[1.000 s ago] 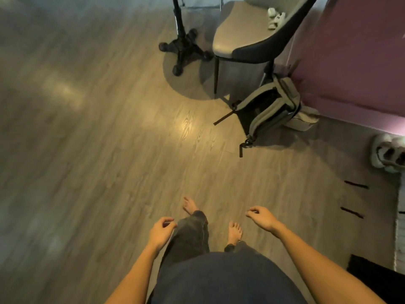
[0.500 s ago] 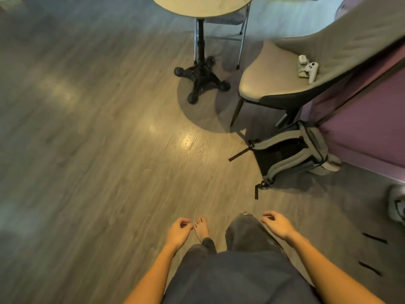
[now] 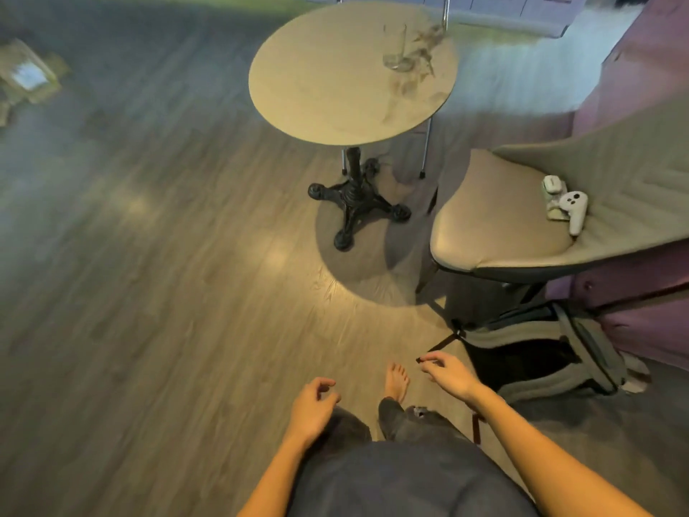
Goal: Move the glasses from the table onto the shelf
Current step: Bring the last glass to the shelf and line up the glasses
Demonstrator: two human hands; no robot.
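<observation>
A: Where is the glass?

B: One clear drinking glass stands upright on the round pedestal table, toward the far right of the top, at about one o'clock from the person. It is blurred, so I cannot tell whether a second one is there. No shelf is in view.

A: And the hands?

B: Both are low at the person's front and hold nothing. The left hand has its fingers loosely curled; the right hand has them narrow and relaxed, near the backpack on the floor at three o'clock.

A: Why empty?

B: I judge the person is walking to the table, well apart from it. The chair with a white controller crowds the right side, so reaching from the left looks easier.
</observation>
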